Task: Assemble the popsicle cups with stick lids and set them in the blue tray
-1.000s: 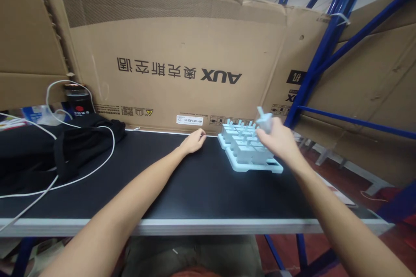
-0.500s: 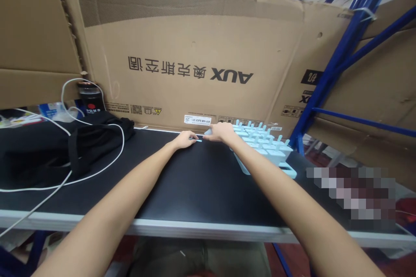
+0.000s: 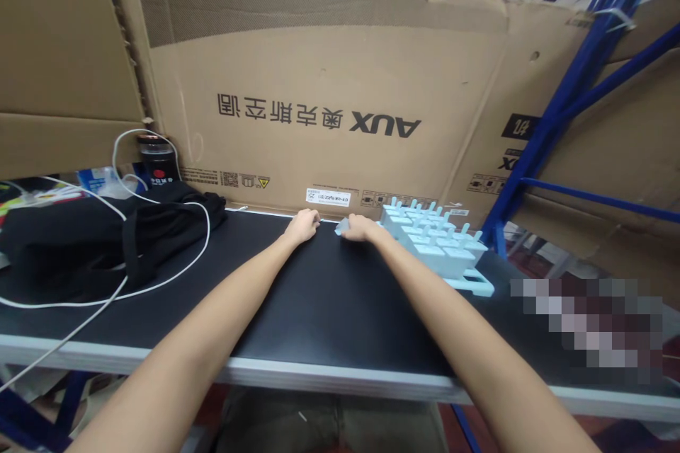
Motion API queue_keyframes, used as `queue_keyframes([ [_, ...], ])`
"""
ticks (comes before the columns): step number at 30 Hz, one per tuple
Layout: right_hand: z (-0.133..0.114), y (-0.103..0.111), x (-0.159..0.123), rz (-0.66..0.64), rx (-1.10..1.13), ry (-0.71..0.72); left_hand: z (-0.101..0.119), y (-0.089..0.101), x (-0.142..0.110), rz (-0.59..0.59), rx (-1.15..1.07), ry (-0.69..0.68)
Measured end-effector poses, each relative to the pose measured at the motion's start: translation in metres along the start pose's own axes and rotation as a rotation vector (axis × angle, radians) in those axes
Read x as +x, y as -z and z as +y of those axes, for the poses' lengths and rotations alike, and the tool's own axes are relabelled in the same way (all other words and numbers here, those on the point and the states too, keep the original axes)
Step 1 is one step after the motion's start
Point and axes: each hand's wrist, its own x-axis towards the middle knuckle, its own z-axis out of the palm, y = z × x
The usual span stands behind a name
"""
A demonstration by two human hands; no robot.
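Note:
Near the back edge of the black tabletop, my left hand (image 3: 302, 226) is closed, with fingers curled round a thin light-blue popsicle stick (image 3: 321, 220); only its tip shows. Just right of it, my right hand (image 3: 361, 228) grips a small light-blue plastic piece (image 3: 341, 227) whose exact shape I cannot make out. Beside my right forearm stands a light-blue popsicle mold (image 3: 446, 262), with several stick handles pointing up from its compartments. The forearm partly covers its near left side.
A black cloth bag (image 3: 90, 241) lies on the left, with a white cable (image 3: 205, 244) looping over it. Behind it stands a dark jar (image 3: 158, 161). A large cardboard sheet (image 3: 319, 56) walls off the back, and a blue rack post (image 3: 557, 113) rises at right.
My left hand has turned slightly, so less of the stick shows. My right hand has drawn a little nearer, showing more of the blue piece. The whole view has shifted slightly.

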Motion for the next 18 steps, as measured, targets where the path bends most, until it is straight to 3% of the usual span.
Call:
queue_keyframes([
  [5, -0.010, -0.006, 0.002, 0.100, 0.049, 0.098, 0.001, 0.003, -0.002, -0.018, -0.031, -0.027],
  [8, -0.006, -0.005, 0.000, 0.151, -0.015, 0.022, 0.004, 0.003, -0.005, -0.039, -0.052, -0.068],
  [12, 0.006, -0.006, -0.003, 0.105, -0.094, -0.046, 0.009, 0.005, -0.007, -0.082, -0.036, -0.117],
  [18, 0.004, -0.012, -0.002, 0.160, -0.154, -0.026, 0.006, 0.009, -0.008, -0.032, 0.045, -0.001],
])
